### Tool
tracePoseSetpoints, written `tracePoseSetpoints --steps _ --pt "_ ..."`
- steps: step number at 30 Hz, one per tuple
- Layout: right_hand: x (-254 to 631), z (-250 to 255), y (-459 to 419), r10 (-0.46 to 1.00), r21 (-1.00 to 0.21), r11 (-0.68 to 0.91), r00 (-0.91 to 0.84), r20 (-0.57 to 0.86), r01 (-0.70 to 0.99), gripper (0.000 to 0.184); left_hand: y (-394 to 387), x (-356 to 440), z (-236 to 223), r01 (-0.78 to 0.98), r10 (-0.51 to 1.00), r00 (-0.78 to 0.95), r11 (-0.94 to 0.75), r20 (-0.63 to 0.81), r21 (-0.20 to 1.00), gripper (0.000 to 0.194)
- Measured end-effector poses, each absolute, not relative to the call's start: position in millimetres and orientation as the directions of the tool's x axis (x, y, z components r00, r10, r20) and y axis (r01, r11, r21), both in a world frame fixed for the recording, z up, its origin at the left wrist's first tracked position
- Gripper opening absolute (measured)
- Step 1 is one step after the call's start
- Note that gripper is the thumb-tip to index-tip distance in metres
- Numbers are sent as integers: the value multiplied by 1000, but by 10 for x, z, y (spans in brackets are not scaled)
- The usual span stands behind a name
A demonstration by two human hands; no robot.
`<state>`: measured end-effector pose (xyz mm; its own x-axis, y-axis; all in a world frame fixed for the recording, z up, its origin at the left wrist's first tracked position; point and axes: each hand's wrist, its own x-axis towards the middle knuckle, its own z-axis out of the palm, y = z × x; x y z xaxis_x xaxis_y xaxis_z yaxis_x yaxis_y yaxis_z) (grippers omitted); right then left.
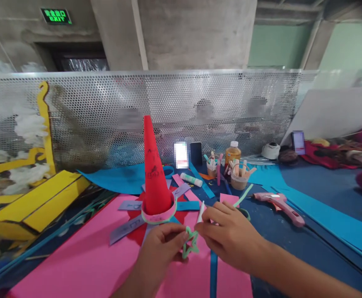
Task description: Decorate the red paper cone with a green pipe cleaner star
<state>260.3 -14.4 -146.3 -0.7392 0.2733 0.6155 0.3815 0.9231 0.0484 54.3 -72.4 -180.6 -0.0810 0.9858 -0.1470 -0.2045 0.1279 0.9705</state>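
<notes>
A small star bent from light green pipe cleaner [190, 244] is pinched between the thumb and fingers of my left hand [165, 244]. Close beside it, the fingers of my right hand [226, 231] are closed around a slim white stick [200, 213]; its kind is hard to make out. Just beyond my hands stands a tall red paper cone [158, 178] with handwriting on it and a pink band [159, 216] around its base. Lettered purple paper strips [126, 229] and blue ones spread out from the cone. Both hands are above a pink sheet [106, 244].
A pink glue gun [280, 205] with a black cable lies to the right. Behind are a glue stick [191, 179], cups of sticks [239, 180], a bottle [233, 154] and two phones [196, 153]. A yellow box [38, 205] stands left, before a perforated metal screen [181, 95].
</notes>
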Motion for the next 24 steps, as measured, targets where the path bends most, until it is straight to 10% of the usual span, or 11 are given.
tracePoseSetpoints --steps 24 --pt "2545 -1415 -246 274 -54 919 -532 802 392 13 -759 592 -1724 -138 1000 -3 31 -31 990 47"
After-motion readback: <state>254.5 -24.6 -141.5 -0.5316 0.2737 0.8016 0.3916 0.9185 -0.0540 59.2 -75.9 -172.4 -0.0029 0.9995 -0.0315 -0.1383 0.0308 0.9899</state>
